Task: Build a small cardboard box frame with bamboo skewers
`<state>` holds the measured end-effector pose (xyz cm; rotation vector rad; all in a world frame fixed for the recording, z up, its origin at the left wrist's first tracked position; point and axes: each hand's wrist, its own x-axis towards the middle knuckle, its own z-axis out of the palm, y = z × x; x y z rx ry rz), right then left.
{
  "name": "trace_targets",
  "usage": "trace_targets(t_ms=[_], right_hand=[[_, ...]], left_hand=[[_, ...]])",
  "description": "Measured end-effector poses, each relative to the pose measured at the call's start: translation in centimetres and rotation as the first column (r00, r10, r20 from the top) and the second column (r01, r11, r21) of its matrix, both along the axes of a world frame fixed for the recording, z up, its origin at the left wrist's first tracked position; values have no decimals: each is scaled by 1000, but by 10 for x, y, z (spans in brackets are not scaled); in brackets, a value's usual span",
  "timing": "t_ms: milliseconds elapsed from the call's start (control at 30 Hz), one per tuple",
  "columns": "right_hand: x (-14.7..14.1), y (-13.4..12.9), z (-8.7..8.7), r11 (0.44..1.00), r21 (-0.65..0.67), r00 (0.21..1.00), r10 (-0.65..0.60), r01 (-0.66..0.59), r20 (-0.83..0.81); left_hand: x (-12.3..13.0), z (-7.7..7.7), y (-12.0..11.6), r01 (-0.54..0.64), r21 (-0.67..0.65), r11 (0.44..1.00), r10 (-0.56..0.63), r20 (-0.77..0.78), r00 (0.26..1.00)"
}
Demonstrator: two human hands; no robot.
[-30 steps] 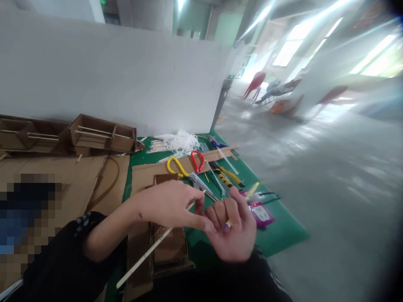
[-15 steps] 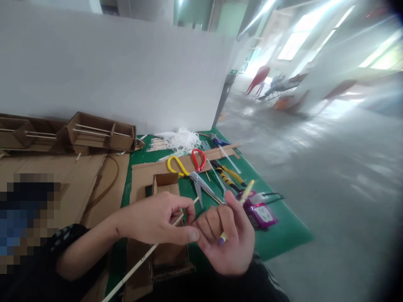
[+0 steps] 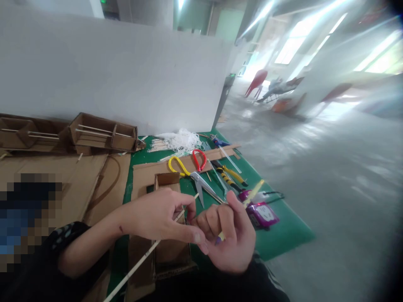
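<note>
No readable text, brand or number found. White label [image 3: 266, 213] on purple tape measure [image 3: 253, 214]: dark print present, illegible. Small green sign [image 3: 232, 75] near far end of white partition [image 3: 126, 75]: lit, too small to read. Wooden stick [image 3: 130, 272]: faint dark marks near middle of visible length, undecipherable.

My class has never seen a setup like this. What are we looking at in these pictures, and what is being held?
There is no machine here: these are a person's bare hands. Every picture comes from one camera worn on their head, looking forward and down. The left hand holds a thin stick; the right hand holds what looks like a yellow pen. On the green surface lie scissors, pliers and a white tangle. The left hand partly hides a cardboard box.
</note>
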<state>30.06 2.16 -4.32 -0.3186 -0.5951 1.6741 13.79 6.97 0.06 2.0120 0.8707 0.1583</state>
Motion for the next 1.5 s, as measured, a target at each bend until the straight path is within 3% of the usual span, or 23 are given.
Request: trace_targets(t_ms=[133, 200, 233, 267, 300, 367, 400, 467, 600, 733, 833, 933, 1000, 1033, 1233, 1400, 1500], right_hand=[[9, 3, -3, 990, 132, 995, 28, -41, 98], [23, 9, -6, 968, 249, 950, -56, -23, 306], [31, 13, -8, 946, 324, 870, -156, -5, 467], [40, 18, -10, 902, 430, 721, -283, -24, 633], [48, 23, -13, 860, 499, 486, -395, -103, 780], [64, 34, -22, 764, 572, 71, -580, -299, 811], [69, 39, -28, 727, 558, -61, -629, -399, 775], [77, 48, -41, 671, 509, -213, -693, -539, 688], [81, 59, -61, 644, 411, -359, -730, -645, 581], [78, 59, -61, 665, 375, -378, -705, -646, 599], [74, 51, -50, 712, 421, -328, -659, -561, 677], [67, 37, -34, 756, 400, -124, -529, -518, 839], [61, 29, -24, 745, 311, 7, -380, -590, 925], [58, 26, -21, 733, 258, 28, -310, -629, 950], [44, 27, -16, 726, 57, -50, -126, -685, 991], [45, 31, -18, 717, 63, 7, -81, -694, 997], [45, 32, -18, 726, 104, 28, -116, -679, 993]], left_hand=[[-5, 4, 3, 26, 62, 998, -26, -2, 1000], [-9, 5, 5, 12, 118, 993, -8, -39, 999], [-12, 5, 7, -1, 148, 989, 11, -70, 998], [-15, 4, 8, -16, 180, 984, 35, -105, 994], [-20, 2, 10, -34, 209, 977, 65, -142, 988], [-31, -3, 12, -68, 267, 961, 128, -211, 969], [-37, -6, 12, -85, 294, 952, 160, -238, 958], [-51, -14, 11, -112, 331, 937, 210, -276, 938], [-79, -31, 5, -227, 345, 911, 330, -275, 903], [-96, -44, 3, -363, 369, 855, 461, -225, 858], [-101, -51, 5, -398, 375, 837, 493, -202, 846], [-101, -58, 7, -400, 388, 830, 509, -236, 828], [-100, -65, 7, -400, 392, 828, 515, -251, 820], [-99, -68, 7, -401, 387, 830, 514, -254, 819], [-92, -84, 5, -367, 374, 852, 483, -287, 827], [-89, -90, 5, -370, 366, 854, 479, -273, 834], [-89, -93, 6, -375, 354, 857, 473, -252, 844]])
